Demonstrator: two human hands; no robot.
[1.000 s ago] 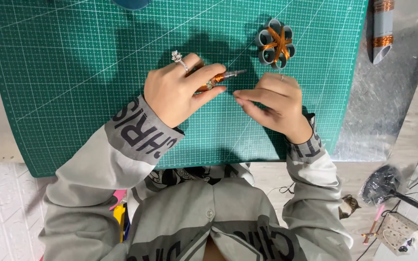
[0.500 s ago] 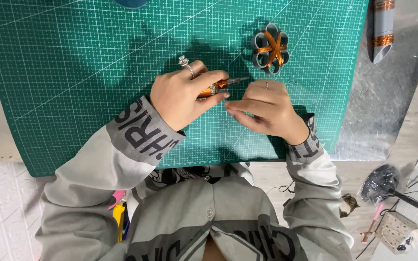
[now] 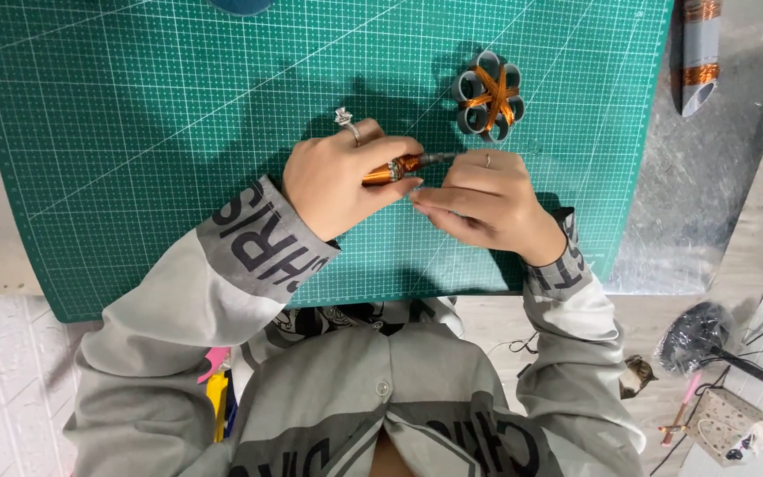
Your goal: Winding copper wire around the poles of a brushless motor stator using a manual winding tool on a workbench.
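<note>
Two hands: left hand [image 3: 337, 181] and right hand [image 3: 487, 203] meet fingertip to fingertip over the green gridded cutting mat [image 3: 134, 132].
Change vs earlier frames: both hands sit a little higher on the mat than a second ago; the flower-shaped piece has not moved.
Left grip: fingers curled shut around a small rod wound with copper-coloured wire [image 3: 399, 166]; the rod lies nearly level, its dark tip pointing toward the right hand.
Right grip: fingers drawn together, tips against the left fingertips just under the rod; what they pinch, if anything, cannot be told.
Rod location: between the two hands, above the mat's middle, held off the surface.
Nearby: flower-shaped ring of grey tube loops bound with copper wire [image 3: 488, 95] lies on the mat just beyond the right hand, apart from it.
Edges: grey tube with copper bands [image 3: 698, 53] rests off the mat's right edge on a grey metal sheet [image 3: 708, 194].
Open room: bare mat stretches wide to the left of the hands.
</note>
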